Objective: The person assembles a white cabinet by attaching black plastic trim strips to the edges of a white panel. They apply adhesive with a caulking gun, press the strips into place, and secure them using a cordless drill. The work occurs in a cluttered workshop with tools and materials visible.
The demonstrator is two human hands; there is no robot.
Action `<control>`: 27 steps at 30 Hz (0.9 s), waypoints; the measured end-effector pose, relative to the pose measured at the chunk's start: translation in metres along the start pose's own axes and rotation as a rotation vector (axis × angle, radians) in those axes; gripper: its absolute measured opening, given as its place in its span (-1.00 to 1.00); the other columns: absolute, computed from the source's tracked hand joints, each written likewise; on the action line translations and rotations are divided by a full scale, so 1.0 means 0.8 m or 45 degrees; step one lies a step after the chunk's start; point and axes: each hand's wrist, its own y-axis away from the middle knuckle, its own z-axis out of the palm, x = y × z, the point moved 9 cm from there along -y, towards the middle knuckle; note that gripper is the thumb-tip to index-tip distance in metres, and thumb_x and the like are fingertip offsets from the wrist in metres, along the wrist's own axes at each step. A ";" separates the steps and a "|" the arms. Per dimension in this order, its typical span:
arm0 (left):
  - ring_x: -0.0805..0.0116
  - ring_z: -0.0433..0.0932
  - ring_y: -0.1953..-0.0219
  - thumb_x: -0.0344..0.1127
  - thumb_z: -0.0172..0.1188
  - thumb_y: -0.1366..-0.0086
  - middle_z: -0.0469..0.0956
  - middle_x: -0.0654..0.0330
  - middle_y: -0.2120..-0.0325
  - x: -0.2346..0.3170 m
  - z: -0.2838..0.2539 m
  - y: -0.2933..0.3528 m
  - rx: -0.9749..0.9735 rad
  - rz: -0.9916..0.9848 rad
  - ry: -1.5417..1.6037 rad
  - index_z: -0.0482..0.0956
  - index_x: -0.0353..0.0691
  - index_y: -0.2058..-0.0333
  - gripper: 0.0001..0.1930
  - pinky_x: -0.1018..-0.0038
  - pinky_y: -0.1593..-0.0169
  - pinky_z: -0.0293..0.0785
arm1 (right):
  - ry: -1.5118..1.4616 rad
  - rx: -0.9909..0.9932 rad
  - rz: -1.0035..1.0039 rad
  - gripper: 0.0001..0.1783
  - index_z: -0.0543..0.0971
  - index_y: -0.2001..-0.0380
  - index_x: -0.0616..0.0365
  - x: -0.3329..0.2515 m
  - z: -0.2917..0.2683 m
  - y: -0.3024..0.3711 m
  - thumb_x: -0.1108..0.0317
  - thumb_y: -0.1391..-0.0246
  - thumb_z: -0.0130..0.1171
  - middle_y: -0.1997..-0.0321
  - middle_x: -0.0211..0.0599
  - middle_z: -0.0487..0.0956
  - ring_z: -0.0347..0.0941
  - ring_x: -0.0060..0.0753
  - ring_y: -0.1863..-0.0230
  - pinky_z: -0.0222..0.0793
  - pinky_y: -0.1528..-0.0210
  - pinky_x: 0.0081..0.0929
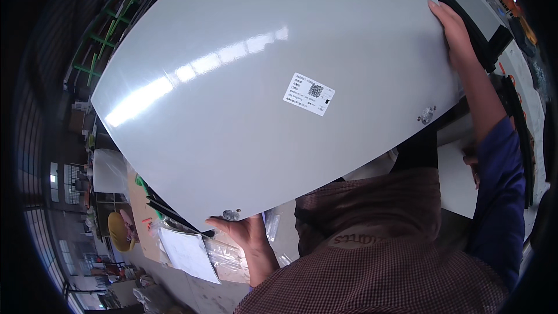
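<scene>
A large glossy pale-grey board (232, 134) fills the middle of the head view, tilted. On its face is a white printed label (309, 94). Near its lower edge sit two shiny round recesses with small holes beside them, the left recess (231, 215) and the right recess (427, 115). My left hand (250, 234) supports the lower left edge, thumb along the face by the left recess. My right hand (456, 29) is closed over the right edge. Most of the fingers of both hands are hidden behind the board.
Below the board's left corner, a white sheet of paper (189, 253) and clear plastic wrapping (228, 259) lie on a surface. Black strips (465, 20) are beside my right hand. Tools (508, 3) crowd the far right. Green racks (102, 40) and a yellow round object (119, 232) stand left.
</scene>
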 end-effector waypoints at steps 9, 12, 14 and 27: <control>0.25 0.42 -0.16 0.22 0.34 -0.07 0.43 0.26 -0.15 -0.013 -0.025 0.010 0.097 -0.037 0.036 0.36 -0.09 -0.21 -0.19 0.15 -0.24 0.41 | 0.104 0.022 0.006 -0.49 0.54 -0.01 0.10 0.006 -0.011 -0.021 -0.08 -0.26 0.03 0.17 -0.42 0.56 0.42 -0.60 0.14 0.26 0.00 -0.59; 0.26 0.41 -0.17 0.23 0.34 -0.07 0.42 0.26 -0.16 -0.011 -0.025 0.009 0.070 -0.034 -0.010 0.35 -0.09 -0.21 -0.18 0.16 -0.24 0.40 | 0.113 0.018 0.011 -0.47 0.53 -0.06 0.10 0.008 -0.010 -0.026 -0.09 -0.27 0.02 0.11 -0.38 0.56 0.43 -0.57 0.10 0.26 -0.04 -0.58; 0.27 0.40 -0.17 0.23 0.34 -0.07 0.42 0.26 -0.17 -0.011 -0.028 0.007 0.090 -0.027 0.026 0.35 -0.09 -0.22 -0.18 0.16 -0.25 0.39 | 0.084 0.102 0.028 -0.41 0.50 -0.11 0.14 0.011 -0.016 -0.027 -0.12 -0.27 0.01 0.04 -0.33 0.55 0.43 -0.53 0.04 0.25 -0.09 -0.56; 0.28 0.35 -0.20 0.22 0.38 -0.03 0.39 0.29 -0.20 -0.016 -0.033 0.005 0.039 -0.094 0.161 0.33 -0.10 -0.23 -0.14 0.13 -0.29 0.29 | -0.072 0.098 0.055 -0.23 0.38 -0.24 0.23 -0.004 -0.019 -0.024 -0.23 -0.26 -0.04 -0.13 -0.23 0.51 0.41 -0.45 -0.10 0.22 -0.21 -0.51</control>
